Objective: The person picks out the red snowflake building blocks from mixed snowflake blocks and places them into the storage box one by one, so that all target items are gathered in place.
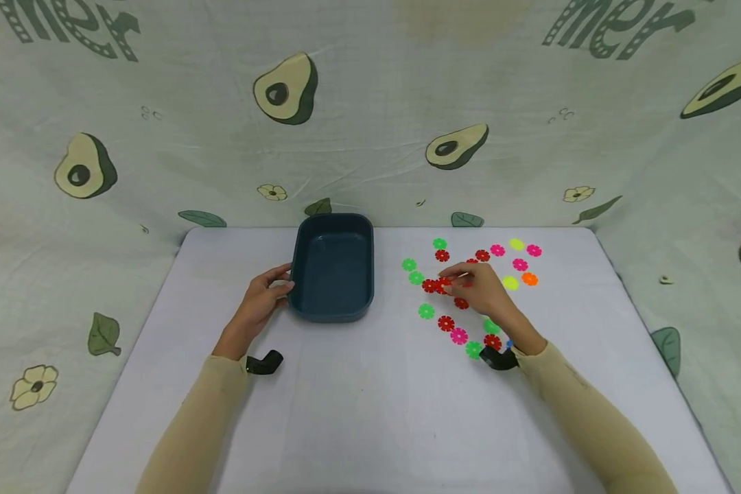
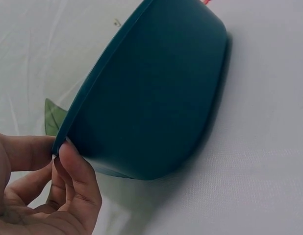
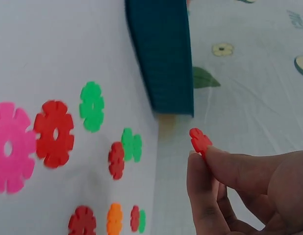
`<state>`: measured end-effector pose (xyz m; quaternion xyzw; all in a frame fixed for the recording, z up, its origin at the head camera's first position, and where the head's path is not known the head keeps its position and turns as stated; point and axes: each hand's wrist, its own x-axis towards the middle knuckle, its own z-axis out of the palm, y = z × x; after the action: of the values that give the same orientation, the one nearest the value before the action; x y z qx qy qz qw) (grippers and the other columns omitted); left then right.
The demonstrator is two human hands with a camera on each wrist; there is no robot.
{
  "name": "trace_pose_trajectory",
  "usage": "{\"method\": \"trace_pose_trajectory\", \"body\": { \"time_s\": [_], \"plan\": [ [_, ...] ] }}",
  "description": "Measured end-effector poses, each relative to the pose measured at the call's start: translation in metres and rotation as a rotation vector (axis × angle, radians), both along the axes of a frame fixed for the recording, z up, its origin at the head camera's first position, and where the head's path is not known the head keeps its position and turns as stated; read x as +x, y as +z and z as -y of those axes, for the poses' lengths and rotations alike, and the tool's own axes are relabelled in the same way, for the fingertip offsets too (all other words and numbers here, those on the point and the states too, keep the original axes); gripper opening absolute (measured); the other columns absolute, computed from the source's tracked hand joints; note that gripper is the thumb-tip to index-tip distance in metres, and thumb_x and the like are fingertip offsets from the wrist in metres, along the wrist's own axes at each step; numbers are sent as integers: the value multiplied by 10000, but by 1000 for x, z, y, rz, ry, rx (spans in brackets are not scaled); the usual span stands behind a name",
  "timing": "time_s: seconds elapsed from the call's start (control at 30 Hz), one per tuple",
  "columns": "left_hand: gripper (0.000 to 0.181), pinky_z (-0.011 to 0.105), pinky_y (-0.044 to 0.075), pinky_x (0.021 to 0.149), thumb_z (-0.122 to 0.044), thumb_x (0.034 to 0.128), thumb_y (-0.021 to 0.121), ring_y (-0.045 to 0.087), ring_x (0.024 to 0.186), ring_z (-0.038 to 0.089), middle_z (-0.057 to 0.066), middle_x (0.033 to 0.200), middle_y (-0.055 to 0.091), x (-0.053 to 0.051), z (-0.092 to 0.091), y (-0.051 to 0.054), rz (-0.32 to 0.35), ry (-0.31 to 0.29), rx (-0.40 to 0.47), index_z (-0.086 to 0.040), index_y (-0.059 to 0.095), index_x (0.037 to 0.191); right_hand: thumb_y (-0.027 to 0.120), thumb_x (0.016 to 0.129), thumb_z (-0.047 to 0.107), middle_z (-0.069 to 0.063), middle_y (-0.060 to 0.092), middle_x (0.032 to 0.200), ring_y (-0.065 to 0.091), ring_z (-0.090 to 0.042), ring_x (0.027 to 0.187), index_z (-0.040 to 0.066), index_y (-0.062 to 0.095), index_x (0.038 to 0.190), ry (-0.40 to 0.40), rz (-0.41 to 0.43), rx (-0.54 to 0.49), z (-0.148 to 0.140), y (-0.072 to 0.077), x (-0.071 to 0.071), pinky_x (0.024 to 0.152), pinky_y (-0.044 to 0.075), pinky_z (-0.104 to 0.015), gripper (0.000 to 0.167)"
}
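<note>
The dark teal tray [image 1: 335, 317] stands on the white table, its inside bare. My left hand [image 1: 261, 302] pinches the tray's left rim between thumb and fingers; in the left wrist view the hand [image 2: 53, 191] grips the edge of the tray [image 2: 151, 93]. Above the scattered discs, my right hand [image 1: 480, 291] holds a red flower-shaped disc [image 1: 442, 285]. The right wrist view shows that red disc [image 3: 200, 140] pinched between thumb and forefinger of the hand [image 3: 249, 191], raised off the table. Beneath the right hand some discs are partly hidden.
Notched discs lie right of the tray: green [image 1: 426, 311], pink [image 1: 459, 335], red [image 1: 446, 323], yellow [image 1: 516, 244], orange [image 1: 530, 279], and a partly covered blue one [image 1: 510, 344]. A cloth with avocado prints hangs behind the table [image 1: 358, 412].
</note>
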<state>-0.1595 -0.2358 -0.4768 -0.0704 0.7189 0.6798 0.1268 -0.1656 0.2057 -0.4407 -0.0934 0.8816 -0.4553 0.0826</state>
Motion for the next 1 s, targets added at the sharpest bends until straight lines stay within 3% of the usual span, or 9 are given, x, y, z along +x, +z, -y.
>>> {"method": "trace_pose_trajectory", "body": {
  "time_s": [0.33, 0.57, 0.8, 1.0],
  "plan": [
    [543, 233, 491, 720, -12, 1093, 525, 524, 864, 67, 81, 1277, 438, 0, 1, 0, -7, -7, 11, 4, 384, 1617, 719, 982, -10, -229, 695, 1267, 668, -365, 1097, -45, 731, 1255, 59, 52, -126, 54, 11, -20, 811, 592, -354, 276],
    [545, 255, 509, 742, -10, 1089, 531, 538, 883, 76, 96, 1293, 438, -2, 3, 1, -10, -20, -1, 0, 391, 1616, 729, 977, -2, -193, 697, 1279, 667, -331, 1084, -16, 744, 1259, 76, 101, -190, 94, 23, -36, 790, 549, -285, 283],
    [550, 253, 503, 726, 7, 1083, 528, 540, 879, 76, 109, 1282, 442, -3, 5, -1, -22, -35, -3, 13, 386, 1614, 701, 987, -39, -208, 697, 1254, 691, -266, 1026, -33, 717, 1296, 101, 180, -284, 135, 32, -51, 1007, 552, -498, 309],
    [544, 259, 503, 709, 23, 1074, 531, 542, 856, 78, 95, 1248, 450, -2, 3, 0, -29, -33, 0, 25, 401, 1602, 673, 972, -85, -198, 685, 1198, 684, -224, 1012, -52, 692, 1324, 104, 235, -327, 164, 35, -67, 950, 587, -348, 354]
  ]
}}
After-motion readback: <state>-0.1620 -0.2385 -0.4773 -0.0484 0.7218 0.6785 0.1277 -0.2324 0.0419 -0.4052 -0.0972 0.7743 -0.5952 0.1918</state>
